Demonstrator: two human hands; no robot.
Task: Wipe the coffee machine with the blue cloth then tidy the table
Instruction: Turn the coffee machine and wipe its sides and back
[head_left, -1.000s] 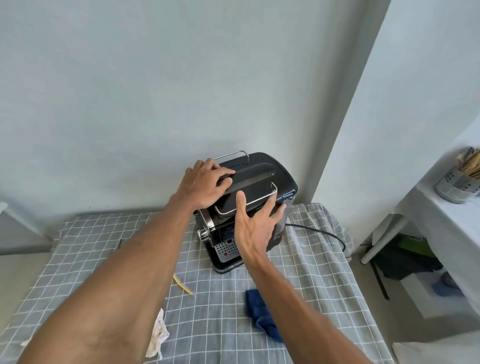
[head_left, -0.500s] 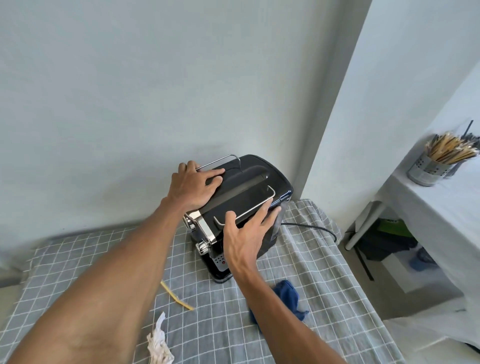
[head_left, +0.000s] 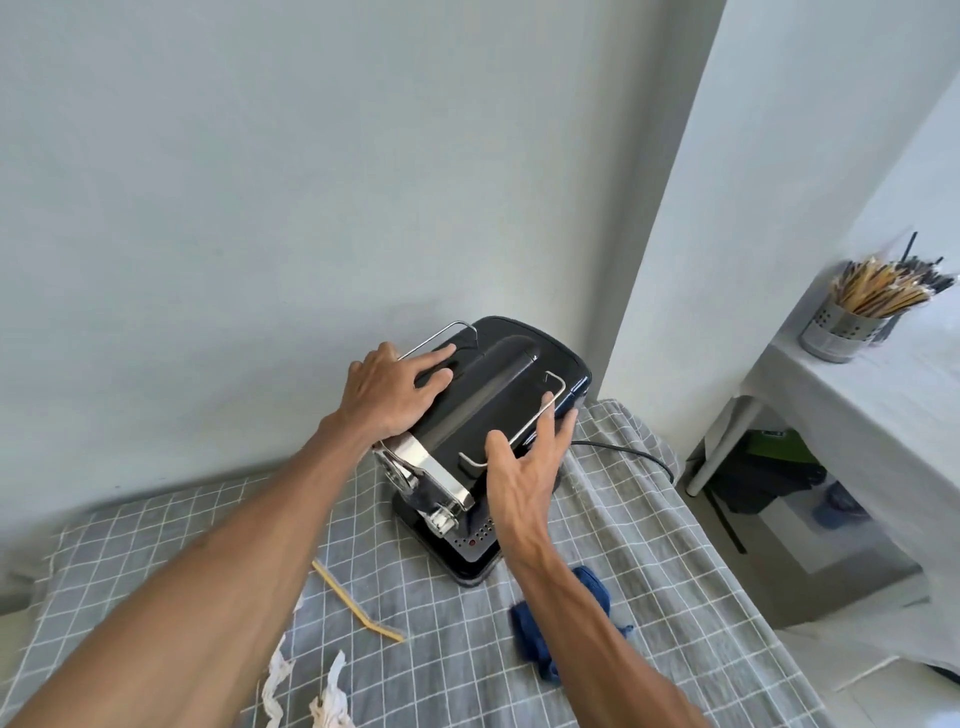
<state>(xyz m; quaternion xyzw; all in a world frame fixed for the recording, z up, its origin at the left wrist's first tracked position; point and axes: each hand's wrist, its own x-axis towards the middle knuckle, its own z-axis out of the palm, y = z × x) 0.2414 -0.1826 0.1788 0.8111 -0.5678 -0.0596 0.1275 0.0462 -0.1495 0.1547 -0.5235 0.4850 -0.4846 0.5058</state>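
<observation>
Both our hands on the coffee machine (head_left: 498, 410)

Our left hand (head_left: 397, 392) lies flat on its top, our right hand (head_left: 522, 467) spread against its side — neither gripping; the blue cloth (head_left: 563, 618) lies on the desk (head_left: 649, 571) under our right forearm.

The right forearm (head_left: 582, 623) hides part of the crumpled dark blue cloth (head_left: 589, 582). Left of this cloth, the torn white paper scraps (head_left: 327, 696) are cut by the bottom edge.
</observation>
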